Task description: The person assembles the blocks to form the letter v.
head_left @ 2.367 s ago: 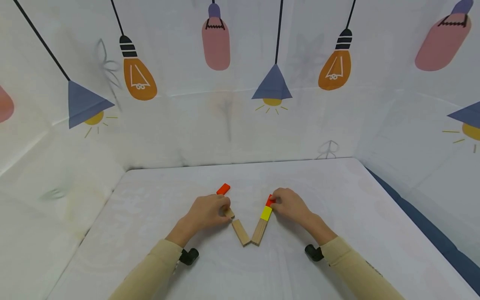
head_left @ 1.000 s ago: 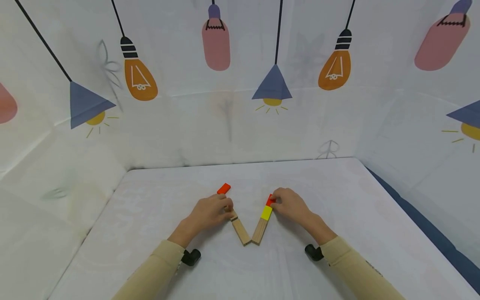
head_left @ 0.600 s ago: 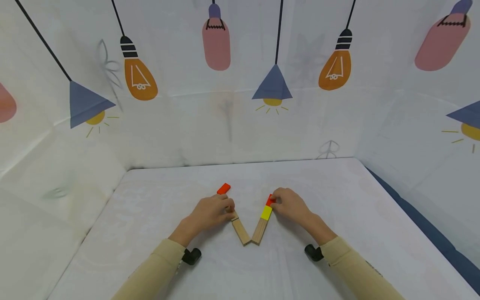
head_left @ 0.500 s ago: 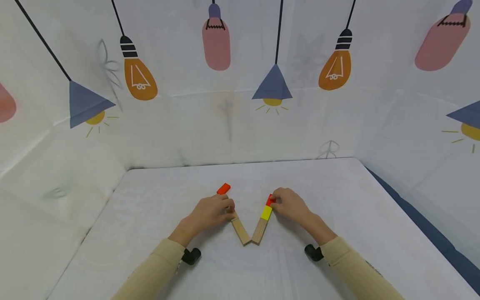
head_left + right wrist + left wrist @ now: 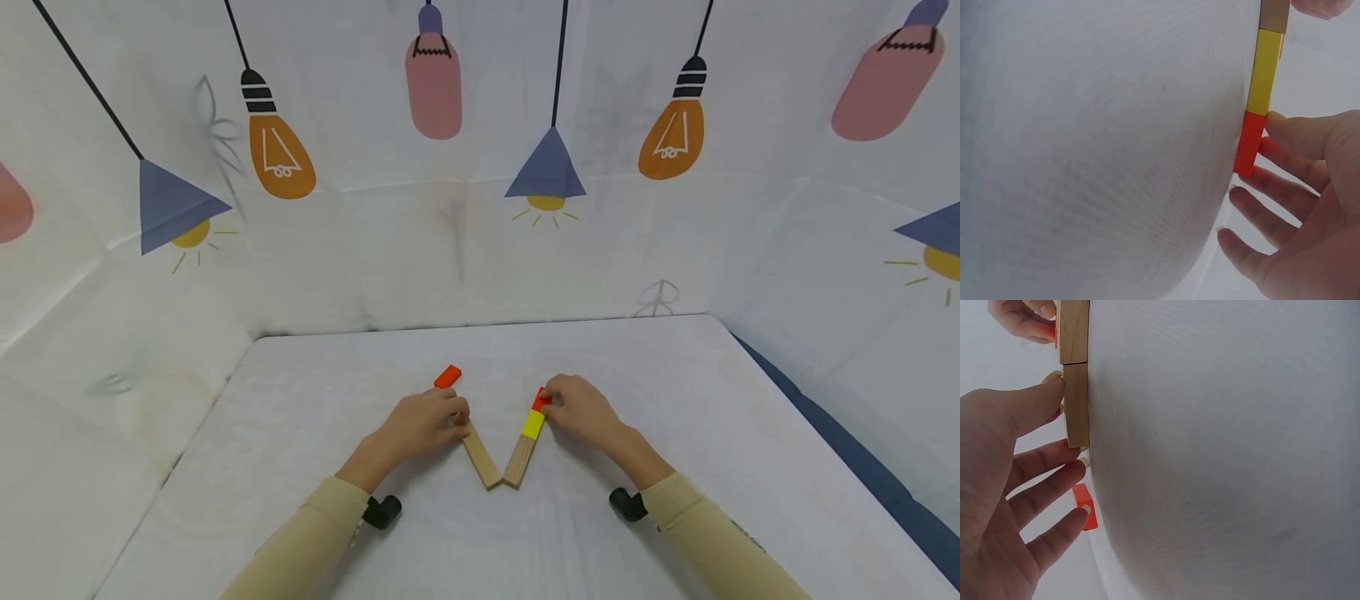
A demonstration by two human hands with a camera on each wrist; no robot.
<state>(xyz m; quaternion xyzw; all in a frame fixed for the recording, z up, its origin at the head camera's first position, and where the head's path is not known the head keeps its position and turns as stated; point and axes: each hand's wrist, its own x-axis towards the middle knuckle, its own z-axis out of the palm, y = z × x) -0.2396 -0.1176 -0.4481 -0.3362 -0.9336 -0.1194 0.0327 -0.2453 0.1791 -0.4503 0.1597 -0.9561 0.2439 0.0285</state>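
Note:
My left hand [image 5: 420, 423] pinches a plain wooden block [image 5: 1077, 406] between thumb and fingers, the outer fingers spread. That block's end meets another wooden block [image 5: 483, 463], and the two form a slanting row. My right hand [image 5: 581, 408] pinches a red block [image 5: 1249, 144] at the far end of the other row. The red one abuts a yellow block [image 5: 533, 426], which abuts a wooden block [image 5: 520, 462]. Both rows lie on the table and come together at their near ends in a V. Behind my left hand lies a separate red block [image 5: 447, 377].
A white-covered table [image 5: 300, 400] carries the blocks. Its back edge meets a white curtain [image 5: 360, 250] printed with lamps and bulbs. Dark blue fabric [image 5: 862, 446] shows beyond the right edge. A black wrist camera [image 5: 382, 512] sits under my left sleeve, another [image 5: 627, 505] under the right.
My left hand has shifted slightly right, and its wooden block has lined up against the nearer wooden block, closing the gap between them. My right hand stays on its red block.

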